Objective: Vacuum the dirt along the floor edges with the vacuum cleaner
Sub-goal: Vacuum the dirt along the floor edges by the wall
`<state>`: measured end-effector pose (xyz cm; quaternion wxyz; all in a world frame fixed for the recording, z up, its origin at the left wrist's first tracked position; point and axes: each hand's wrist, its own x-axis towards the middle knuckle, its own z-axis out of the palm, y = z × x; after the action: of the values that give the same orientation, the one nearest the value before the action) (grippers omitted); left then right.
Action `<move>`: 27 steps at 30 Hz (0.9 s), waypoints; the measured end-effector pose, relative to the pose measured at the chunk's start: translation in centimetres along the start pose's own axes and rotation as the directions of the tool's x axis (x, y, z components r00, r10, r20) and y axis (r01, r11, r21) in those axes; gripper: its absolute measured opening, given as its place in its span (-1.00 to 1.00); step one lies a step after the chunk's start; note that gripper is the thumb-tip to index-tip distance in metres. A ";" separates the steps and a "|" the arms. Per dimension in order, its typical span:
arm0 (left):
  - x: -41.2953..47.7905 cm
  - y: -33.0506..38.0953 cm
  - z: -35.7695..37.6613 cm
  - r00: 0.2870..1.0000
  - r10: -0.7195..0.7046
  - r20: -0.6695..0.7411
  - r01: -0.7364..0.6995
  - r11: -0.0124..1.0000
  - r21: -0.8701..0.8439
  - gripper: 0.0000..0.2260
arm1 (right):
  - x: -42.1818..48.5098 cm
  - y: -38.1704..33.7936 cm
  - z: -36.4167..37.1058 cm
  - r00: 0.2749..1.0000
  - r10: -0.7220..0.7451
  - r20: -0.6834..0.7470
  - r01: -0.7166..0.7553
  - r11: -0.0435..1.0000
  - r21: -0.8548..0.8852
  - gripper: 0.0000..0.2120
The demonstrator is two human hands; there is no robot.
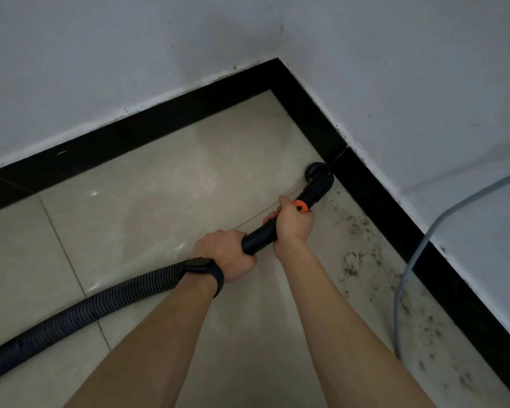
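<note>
A black vacuum wand (261,235) with an orange collar (301,206) ends in a round brush nozzle (318,175) that sits on the floor against the black skirting (374,195) on the right wall. My right hand (292,222) grips the wand just below the orange collar. My left hand (227,254), with a dark watch on the wrist, grips the wand's rear end where the ribbed black hose (80,313) joins. Brown dirt specks (354,260) lie scattered on the beige tiles along the right skirting, nearer me than the nozzle.
Two white walls meet in a corner (278,61) ahead, both edged with black skirting. A grey-blue cable (407,272) hangs down the right wall and runs along the floor near the dirt. The hose trails off to the lower left across beige tiles (159,187).
</note>
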<state>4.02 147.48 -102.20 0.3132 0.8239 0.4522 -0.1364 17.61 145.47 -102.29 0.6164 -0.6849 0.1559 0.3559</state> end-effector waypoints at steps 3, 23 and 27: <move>0.8 0.9 0.1 1.000 0.019 -0.011 -0.019 1.000 0.010 -0.83 | 0.9 -0.8 -0.3 1.000 -0.004 -0.014 0.004 1.000 0.003 -0.75; 1.5 1.0 -1.6 0.972 -0.137 0.191 0.205 0.890 -0.408 -0.73 | 0.3 -2.0 1.6 0.965 0.097 0.244 -0.138 0.978 0.156 -0.72; 0.8 1.9 -1.5 0.961 -0.117 0.250 0.235 0.822 -0.518 -0.81 | 0.6 -2.0 1.9 0.989 0.039 0.140 -0.043 0.999 0.029 -0.72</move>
<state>5.95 148.22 -100.76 0.5650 0.6371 0.5113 -0.1162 18.75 147.78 -101.18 0.6291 -0.6452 0.1322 0.4129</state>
